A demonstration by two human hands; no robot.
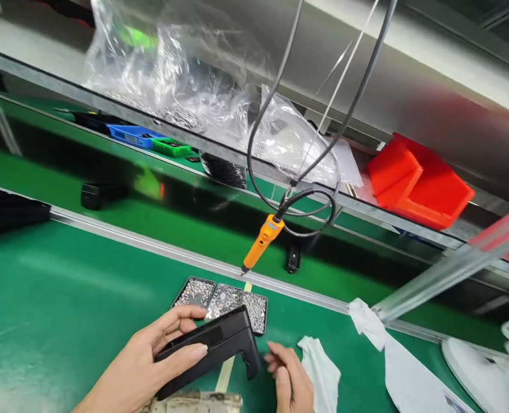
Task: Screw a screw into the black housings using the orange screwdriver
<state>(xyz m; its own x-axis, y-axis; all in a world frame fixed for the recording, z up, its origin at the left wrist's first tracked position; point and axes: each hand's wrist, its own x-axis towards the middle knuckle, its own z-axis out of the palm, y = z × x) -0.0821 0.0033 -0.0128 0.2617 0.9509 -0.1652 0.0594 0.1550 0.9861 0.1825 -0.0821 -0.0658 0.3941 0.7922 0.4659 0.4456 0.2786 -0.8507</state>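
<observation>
Gripping the black L-shaped plastic housing [214, 350] at six o'clock, the left hand [151, 364] pinches it thumb-over-fingers; three screw-filled trays [222, 301] sit just behind at twelve. Right hand [289, 373], fingers loosely spread, touches its foot; a slip could scatter those screws.

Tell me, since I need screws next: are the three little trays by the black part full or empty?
Full: all three screw trays are covered edge to edge with small shiny metal pieces.
</observation>
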